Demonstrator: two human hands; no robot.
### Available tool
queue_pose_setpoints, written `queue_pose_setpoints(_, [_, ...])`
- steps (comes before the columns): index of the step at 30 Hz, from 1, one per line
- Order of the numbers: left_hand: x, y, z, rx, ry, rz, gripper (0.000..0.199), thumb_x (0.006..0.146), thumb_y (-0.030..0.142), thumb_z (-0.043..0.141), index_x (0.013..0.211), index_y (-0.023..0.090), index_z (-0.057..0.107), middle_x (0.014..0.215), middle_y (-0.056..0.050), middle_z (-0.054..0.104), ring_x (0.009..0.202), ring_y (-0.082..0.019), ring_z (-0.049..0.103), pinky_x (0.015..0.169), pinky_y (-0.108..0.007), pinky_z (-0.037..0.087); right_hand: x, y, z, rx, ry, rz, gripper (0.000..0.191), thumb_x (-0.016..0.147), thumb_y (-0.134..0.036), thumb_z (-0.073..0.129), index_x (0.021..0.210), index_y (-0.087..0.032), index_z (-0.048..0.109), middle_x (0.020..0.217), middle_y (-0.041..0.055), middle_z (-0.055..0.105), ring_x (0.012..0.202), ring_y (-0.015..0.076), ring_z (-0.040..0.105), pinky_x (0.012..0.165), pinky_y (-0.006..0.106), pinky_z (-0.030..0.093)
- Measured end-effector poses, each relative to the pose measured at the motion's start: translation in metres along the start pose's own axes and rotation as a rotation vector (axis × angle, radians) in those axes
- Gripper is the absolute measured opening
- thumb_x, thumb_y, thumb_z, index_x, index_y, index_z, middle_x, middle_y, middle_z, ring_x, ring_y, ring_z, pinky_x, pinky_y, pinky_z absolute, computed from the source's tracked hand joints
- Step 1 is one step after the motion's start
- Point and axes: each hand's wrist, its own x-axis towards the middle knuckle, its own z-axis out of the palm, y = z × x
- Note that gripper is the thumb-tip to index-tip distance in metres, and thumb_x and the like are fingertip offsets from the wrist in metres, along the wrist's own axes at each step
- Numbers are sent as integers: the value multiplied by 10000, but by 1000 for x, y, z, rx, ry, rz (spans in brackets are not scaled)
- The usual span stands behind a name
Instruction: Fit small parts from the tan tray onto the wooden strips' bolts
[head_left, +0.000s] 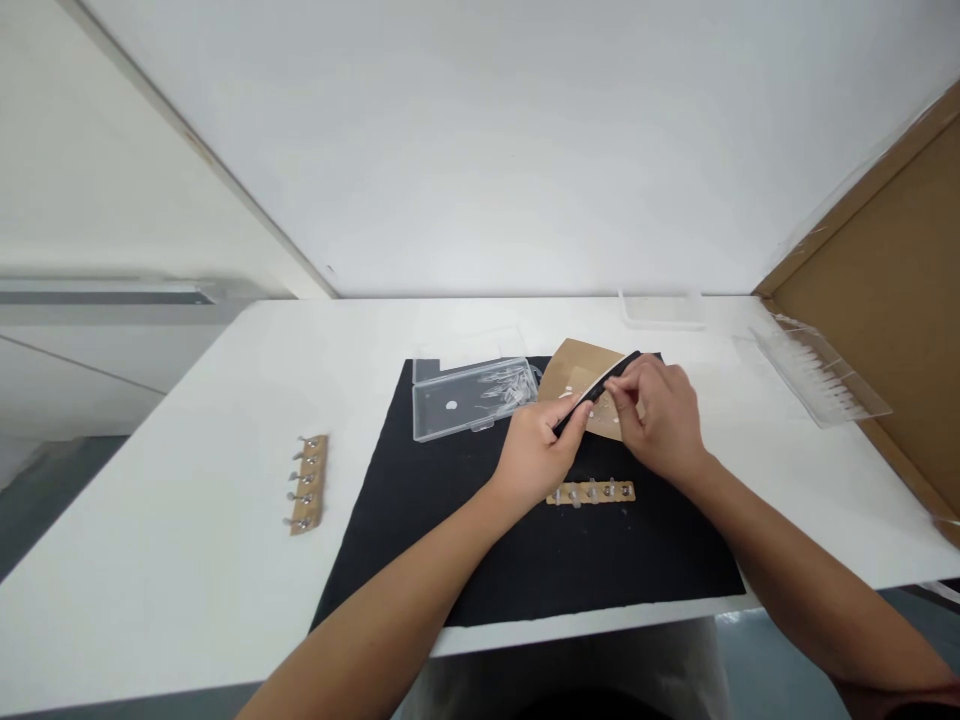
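My left hand [541, 440] is closed around the lower end of a narrow black strip [598, 389] with a pale edge, tilted up to the right. The fingertips of my right hand [657, 408] are pinched together against the strip's upper part; whatever small thing they may hold is hidden. Behind both hands lies a tan sheet [568, 362] with small whitish bits on it. Just below them, a wooden strip with several small metal pieces [590, 493] rests on the black mat [570, 575].
A clear plastic case [448, 408] with thin whitish pieces stands open at the mat's back left. Another wooden strip with metal pieces [307, 485] lies left on the white table [187, 500]. A clear tray [661, 322] is behind, a clear rack [821, 375] by the cardboard panel [892, 290].
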Motion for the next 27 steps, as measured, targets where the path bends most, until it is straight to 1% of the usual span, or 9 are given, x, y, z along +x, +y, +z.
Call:
queue_pose_setpoints(2, [0,-1,1,-5,-10,1,366,1050,348,546,780,152,697,614,39,504,569,-106,449,580,-231,342,0,0,0,-12,-50,-5,219,1067,-261,577,866,-241,492,796,5,633,733,191,589,729,385,363])
queue_pose_setpoints(5, [0,-2,2,4,3,5,400,1054,368,544,739,154,667,602,40,473,563,-106,432,571,-234,324,1,0,0,-64,48,90,216,1067,-272,579,869,-238,501,784,1,615,711,189,568,720,383,339])
queue_pose_setpoints(9, [0,-3,2,4,-6,6,375,1050,356,548,761,155,678,604,42,477,561,-103,420,561,-235,305,1,0,-1,15,-71,12,210,1061,-260,580,869,-237,496,785,-2,612,758,196,596,754,382,359])
queue_pose_setpoints(13, [0,-3,2,13,1,17,388,1049,360,557,737,154,662,590,47,445,553,-97,421,565,-237,300,2,0,0,-38,41,78,198,1050,-261,588,877,-240,495,789,3,621,741,201,590,738,384,340])
queue_pose_setpoints(17, [-1,-3,1,23,9,21,357,1051,341,548,785,153,695,605,43,474,566,-104,450,567,-236,312,2,-1,0,-50,-45,-26,215,1067,-255,576,870,-235,492,811,-1,656,746,187,611,793,401,349])
queue_pose_setpoints(20, [-1,-2,0,46,17,36,401,1048,338,554,701,156,639,584,43,449,548,-102,441,563,-239,315,2,-2,0,-103,59,14,206,1065,-251,584,879,-233,498,837,5,670,750,184,619,790,405,337])
queue_pose_setpoints(21, [-1,-1,0,51,21,47,399,1047,331,554,697,158,635,581,44,451,545,-102,445,564,-239,319,1,-3,0,-97,71,16,202,1063,-242,582,881,-233,496,843,6,675,751,183,621,793,405,339])
queue_pose_setpoints(24, [-1,1,0,52,29,67,364,1048,309,550,734,162,663,597,40,501,553,-109,471,572,-240,338,0,-5,0,-72,6,-51,218,1061,-243,597,869,-233,494,834,-2,682,745,174,621,807,401,346])
queue_pose_setpoints(27, [-2,2,1,46,30,50,379,1052,322,553,725,161,655,594,39,504,550,-108,469,572,-242,340,1,-5,-1,-130,85,3,224,1064,-248,585,858,-230,500,824,0,682,714,168,602,794,404,326])
